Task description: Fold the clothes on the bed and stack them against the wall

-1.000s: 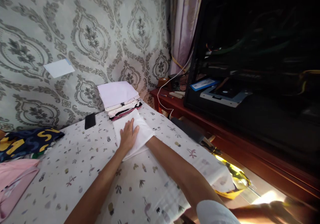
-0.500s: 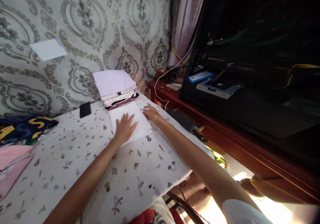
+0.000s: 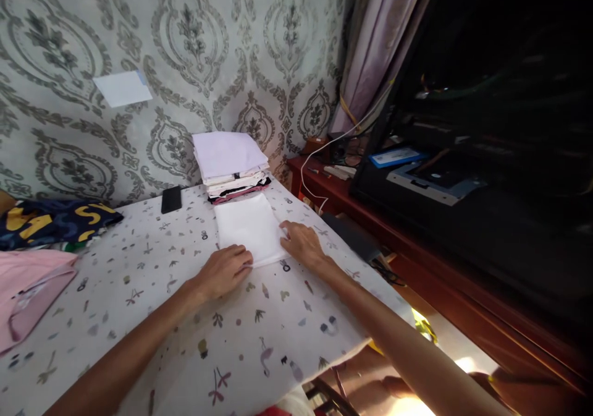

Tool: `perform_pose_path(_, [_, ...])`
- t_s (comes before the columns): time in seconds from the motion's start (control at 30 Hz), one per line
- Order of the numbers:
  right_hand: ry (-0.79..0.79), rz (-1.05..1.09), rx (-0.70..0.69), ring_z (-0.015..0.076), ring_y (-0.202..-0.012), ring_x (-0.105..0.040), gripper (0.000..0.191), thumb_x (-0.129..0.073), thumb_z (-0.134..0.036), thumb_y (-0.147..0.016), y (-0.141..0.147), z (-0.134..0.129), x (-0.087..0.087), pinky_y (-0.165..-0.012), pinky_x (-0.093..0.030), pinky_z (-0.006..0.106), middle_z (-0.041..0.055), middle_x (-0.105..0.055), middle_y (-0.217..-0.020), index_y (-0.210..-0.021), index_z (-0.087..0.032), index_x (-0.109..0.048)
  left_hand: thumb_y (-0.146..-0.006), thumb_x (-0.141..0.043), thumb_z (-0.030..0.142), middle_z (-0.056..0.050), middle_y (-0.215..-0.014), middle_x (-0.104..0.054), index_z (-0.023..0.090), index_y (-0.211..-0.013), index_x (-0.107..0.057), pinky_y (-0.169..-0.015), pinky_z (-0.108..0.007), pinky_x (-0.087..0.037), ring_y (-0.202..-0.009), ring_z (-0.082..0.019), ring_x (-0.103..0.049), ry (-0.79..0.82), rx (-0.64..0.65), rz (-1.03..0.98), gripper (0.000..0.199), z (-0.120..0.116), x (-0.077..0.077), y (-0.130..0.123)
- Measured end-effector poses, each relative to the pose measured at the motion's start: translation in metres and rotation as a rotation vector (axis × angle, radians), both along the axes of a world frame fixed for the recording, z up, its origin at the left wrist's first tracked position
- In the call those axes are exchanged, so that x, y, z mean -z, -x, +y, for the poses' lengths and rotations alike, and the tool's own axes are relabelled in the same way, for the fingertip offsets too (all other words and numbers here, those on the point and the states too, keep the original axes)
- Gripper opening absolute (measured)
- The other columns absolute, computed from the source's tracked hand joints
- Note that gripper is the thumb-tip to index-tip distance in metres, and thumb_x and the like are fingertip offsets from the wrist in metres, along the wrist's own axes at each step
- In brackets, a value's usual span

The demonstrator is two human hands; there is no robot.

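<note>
A folded white cloth [image 3: 250, 227] lies flat on the patterned table cover, just in front of a stack of folded clothes. My left hand [image 3: 226, 271] is at its near left edge, fingers bent together and gripping that edge. On the right side of the cloth, my right hand [image 3: 303, 244] has its fingers curled and pinched at the edge; the fingertips are partly hidden. The stack of folded clothes [image 3: 231, 156] has a pale lilac piece on top, with white, black and dusky pink layers below.
A black phone [image 3: 171, 199] lies near the wall. Farther left are a dark blue printed garment [image 3: 60, 221] and a pink garment [image 3: 34, 286]. A red wooden cabinet [image 3: 445, 280] with a large black screen [image 3: 519, 156] stands along the right, and a white cable [image 3: 319, 150] hangs beside it.
My left hand has gone from lying spread on top of the cloth to gripping its near edge. My right hand has moved nearer along the right side. The view has turned slightly left.
</note>
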State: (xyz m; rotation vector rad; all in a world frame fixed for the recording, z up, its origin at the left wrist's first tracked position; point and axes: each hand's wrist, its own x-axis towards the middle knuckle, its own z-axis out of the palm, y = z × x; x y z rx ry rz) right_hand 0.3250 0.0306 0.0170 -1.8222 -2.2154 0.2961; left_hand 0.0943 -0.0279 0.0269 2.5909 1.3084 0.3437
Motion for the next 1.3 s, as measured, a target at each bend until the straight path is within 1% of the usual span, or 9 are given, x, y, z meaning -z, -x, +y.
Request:
perform_pose_path(0.17, [-0.285,0.002,-0.18,0.0306,-0.129,-0.05,0.04,-0.048,-0.023,-0.094,0.015,-0.004,0.013,-0.106,-0.037,0.046,0.0169,-0.057,-0.14,-0.13,-0.016,-0.063,-0.099,-0.037,0.038,-0.007,-0.108,-0.071,0.022,-0.109,-0.065,-0.092,-0.034,-0.049,-0.102,-0.022,-0.064,0.0,-0.061,-0.182,0.034,0.06,-0.008,-0.006])
perform_pose_path(0.37, [-0.177,-0.073,-0.409,0.0274,-0.149,-0.03,0.052,-0.041,-0.042,-0.102,0.031,-0.01,0.04,-0.121,-0.022,0.052,0.0144,-0.04,-0.158,-0.149,-0.019,-0.047,-0.099,-0.034,0.04,-0.011,-0.157,-0.044,0.018,-0.144,-0.049,-0.122,-0.037,-0.024,-0.148,-0.021,-0.035,0.102,-0.075,-0.086,0.052,0.153,0.035,-0.041])
perform_pose_path(0.53, [-0.186,-0.082,-0.411,0.0274,-0.151,-0.026,0.052,-0.035,-0.046,-0.104,0.027,-0.011,0.049,-0.121,-0.022,0.052,0.011,-0.033,-0.161,-0.152,-0.026,-0.044,-0.099,-0.035,0.046,-0.006,-0.163,-0.033,0.026,-0.149,-0.043,-0.125,-0.047,-0.011,-0.153,-0.021,-0.022,0.084,-0.102,-0.026,0.055,0.204,0.059,-0.043])
perform_pose_path(0.73, [-0.179,-0.089,-0.429,0.0285,-0.15,-0.028,0.051,-0.038,-0.044,-0.103,0.026,-0.008,0.049,-0.121,-0.023,0.053,0.011,-0.032,-0.161,-0.151,-0.028,-0.045,-0.099,-0.041,0.041,-0.005,-0.156,-0.046,0.024,-0.142,-0.052,-0.123,-0.042,-0.02,-0.148,-0.022,-0.036,0.025,-0.177,-0.093,0.048,0.232,0.054,-0.034])
perform_pose_path(0.87, [-0.191,-0.089,-0.426,0.0281,-0.15,-0.029,0.05,-0.038,-0.044,-0.104,0.027,-0.007,0.052,-0.12,-0.024,0.053,0.011,-0.034,-0.161,-0.15,-0.028,-0.046,-0.103,-0.029,0.037,-0.008,-0.141,-0.061,0.02,-0.137,-0.055,-0.115,-0.037,-0.036,-0.131,-0.022,-0.055,-0.019,-0.251,-0.156,0.046,0.219,0.038,-0.025])
perform_pose_path(0.97, [-0.185,-0.083,-0.42,0.0273,-0.15,-0.029,0.049,-0.035,-0.042,-0.104,0.027,-0.008,0.052,-0.12,-0.025,0.052,0.011,-0.037,-0.16,-0.148,-0.026,-0.049,-0.103,-0.028,0.035,-0.01,-0.14,-0.062,0.019,-0.136,-0.055,-0.114,-0.038,-0.037,-0.131,-0.023,-0.055,-0.075,-0.3,-0.2,0.046,0.188,0.032,-0.009])
perform_pose_path(1.07, [-0.179,-0.026,-0.413,0.0261,-0.148,-0.034,0.048,-0.03,-0.033,-0.105,0.024,-0.007,0.05,-0.12,-0.027,0.051,0.011,-0.042,-0.157,-0.145,-0.021,-0.052,-0.102,-0.036,0.042,-0.013,-0.154,-0.047,0.017,-0.143,-0.05,-0.124,-0.044,-0.02,-0.146,-0.025,-0.037,-0.087,-0.266,-0.161,0.05,0.131,0.036,0.005])
perform_pose_path(1.17, [-0.195,0.093,-0.385,0.0227,-0.141,-0.045,0.048,-0.026,-0.026,-0.104,0.022,0.001,0.046,-0.116,-0.035,0.045,0.0105,-0.056,-0.147,-0.141,-0.018,-0.056,-0.099,-0.04,0.055,-0.011,-0.161,-0.035,0.022,-0.152,-0.04,-0.126,-0.048,-0.009,-0.153,-0.025,-0.023,0.028,-0.102,-0.095,0.062,0.059,0.044,0.007])
perform_pose_path(1.3, [-0.214,0.119,-0.43,0.0229,-0.131,-0.055,0.043,-0.032,-0.022,-0.101,0.044,0.035,0.033,-0.113,-0.04,0.041,0.0127,-0.064,-0.135,-0.13,-0.016,-0.063,-0.098,-0.042,0.058,-0.007,-0.163,-0.031,0.029,-0.155,-0.034,-0.126,-0.049,-0.014,-0.152,-0.025,-0.024,0.146,0.094,-0.142,0.065,-0.016,0.045,0.002])
